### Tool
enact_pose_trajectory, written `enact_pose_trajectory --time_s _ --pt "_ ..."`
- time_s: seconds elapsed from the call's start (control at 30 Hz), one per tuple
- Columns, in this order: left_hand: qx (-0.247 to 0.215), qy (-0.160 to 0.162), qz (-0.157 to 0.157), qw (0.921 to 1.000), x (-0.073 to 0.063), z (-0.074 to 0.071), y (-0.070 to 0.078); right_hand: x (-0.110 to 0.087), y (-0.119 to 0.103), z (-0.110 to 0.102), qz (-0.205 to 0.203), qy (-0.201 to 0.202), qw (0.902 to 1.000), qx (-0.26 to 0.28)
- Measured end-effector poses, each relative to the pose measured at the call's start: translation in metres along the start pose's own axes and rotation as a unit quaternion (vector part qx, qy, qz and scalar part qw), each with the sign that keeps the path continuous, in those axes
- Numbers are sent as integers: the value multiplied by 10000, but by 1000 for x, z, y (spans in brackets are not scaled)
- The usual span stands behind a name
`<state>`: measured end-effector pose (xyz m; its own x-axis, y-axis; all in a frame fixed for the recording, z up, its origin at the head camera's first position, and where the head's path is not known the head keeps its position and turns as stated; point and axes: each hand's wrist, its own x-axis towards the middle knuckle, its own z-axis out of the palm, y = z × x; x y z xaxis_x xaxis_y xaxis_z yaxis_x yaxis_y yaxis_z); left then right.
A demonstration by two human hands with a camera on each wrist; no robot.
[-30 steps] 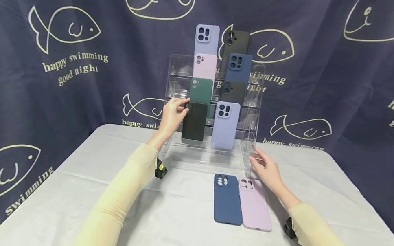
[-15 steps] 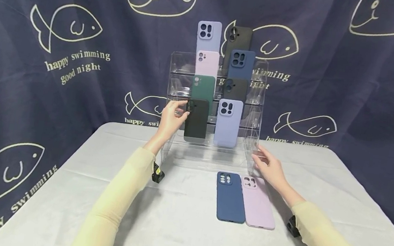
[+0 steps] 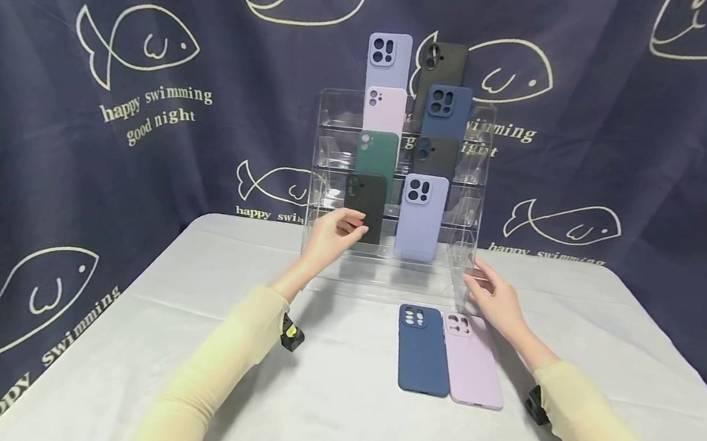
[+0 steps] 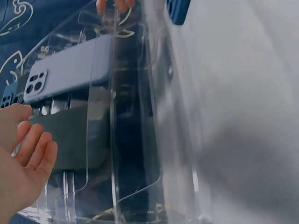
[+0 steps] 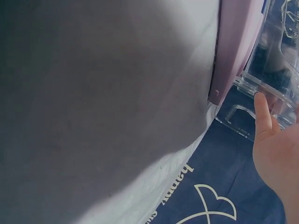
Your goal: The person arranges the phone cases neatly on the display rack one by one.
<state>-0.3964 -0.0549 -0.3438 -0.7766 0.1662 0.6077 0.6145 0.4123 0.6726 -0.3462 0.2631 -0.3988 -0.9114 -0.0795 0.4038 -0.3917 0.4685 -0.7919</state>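
My left hand is in front of the lower left part of a black phone case standing in the bottom tier of a clear plastic display stand. Its fingers are loosely bent, with nothing between them; in the left wrist view the hand overlaps the case's upper end. My right hand holds the stand's right side edge between thumb and fingers. In the right wrist view the fingers reach along the clear plastic. Beside the black case stands a lavender phone case.
Behind stand more cases in two columns: green, pink, lavender on the left, black and dark blue on the right. A blue case and a pink case lie flat on the white tablecloth.
My left hand has come away from the upper left edge of the black case and moved lower and rightward across its front. The right hand stays at the stand; the head view shifted slightly.
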Motion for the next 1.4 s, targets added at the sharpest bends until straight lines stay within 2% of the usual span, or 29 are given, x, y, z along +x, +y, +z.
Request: enact_pose_trajectory --time_s 0.17,0.37,0.57,0.73,0.83,0.93,1.2,1.27,1.4 --pt "58 -195 14 9998 -13 11 1 -7 -20 -3 -19 0 10000 -13" --pt "152 -604 42 9980 -24 22 -1 -8 -27 -2 -64 36 9999 -103" --pt "175 -1216 -325 9919 -36 32 3 -6 -14 1 -28 -16 10000 -31" --pt "253 -1520 -342 9875 -40 42 4 0 9 4 48 9 10000 -85" --pt "291 -1788 -299 9830 -42 49 5 4 16 3 70 21 9999 -112" --pt "324 -2087 -215 9772 -42 55 7 5 13 1 20 25 10000 -67" --pt "599 -2518 -210 9657 -45 66 14 -8 -29 0 94 -34 9997 -244" --pt "670 -2633 -245 9621 -45 70 14 -8 -29 0 71 -13 9997 -232" --pt "724 -2871 -375 9544 -46 75 12 -2 -15 0 60 -29 9999 -116"
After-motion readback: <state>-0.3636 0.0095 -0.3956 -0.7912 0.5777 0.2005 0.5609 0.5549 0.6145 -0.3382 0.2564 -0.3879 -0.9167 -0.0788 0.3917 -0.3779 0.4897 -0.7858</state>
